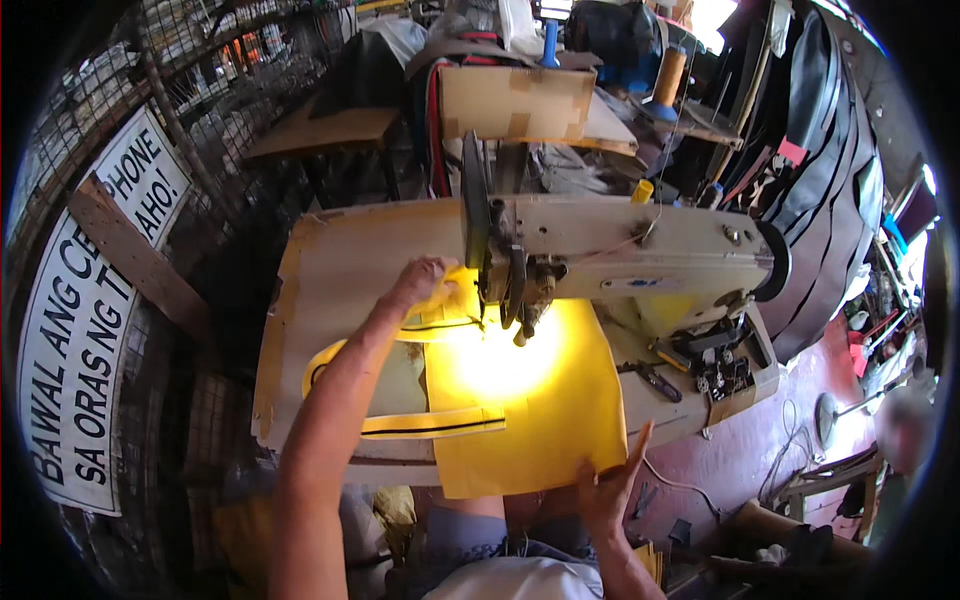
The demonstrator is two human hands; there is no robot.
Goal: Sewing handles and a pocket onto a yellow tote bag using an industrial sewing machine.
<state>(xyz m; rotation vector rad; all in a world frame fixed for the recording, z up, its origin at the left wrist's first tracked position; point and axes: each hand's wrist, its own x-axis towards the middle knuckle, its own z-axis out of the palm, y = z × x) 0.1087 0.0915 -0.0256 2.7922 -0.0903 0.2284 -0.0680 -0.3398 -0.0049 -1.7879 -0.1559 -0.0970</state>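
Observation:
A yellow sheet of material (575,400) lies under the sewing machine's head (520,280), brightly lit near the needle. My left hand (425,282) is left of the machine head, its fingers curled on the far part of the yellow material, slightly blurred. A yellow strip with a black line along it (435,425), like zipper tape, loops left under my left forearm, and one end lies over the sheet. My right hand (608,495) is at the sheet's near right corner, fingers stretched and thumb apart, touching the edge. Glare hides the needle area.
The sewing table (350,240) carries scissors or a similar dark-handled tool (658,382) and a dark tray of small parts (725,370) at right. Thread cones (668,80) and a cardboard box (515,103) stand behind. Dark sheets hang far right (810,190); a blurred person (905,430) is beyond.

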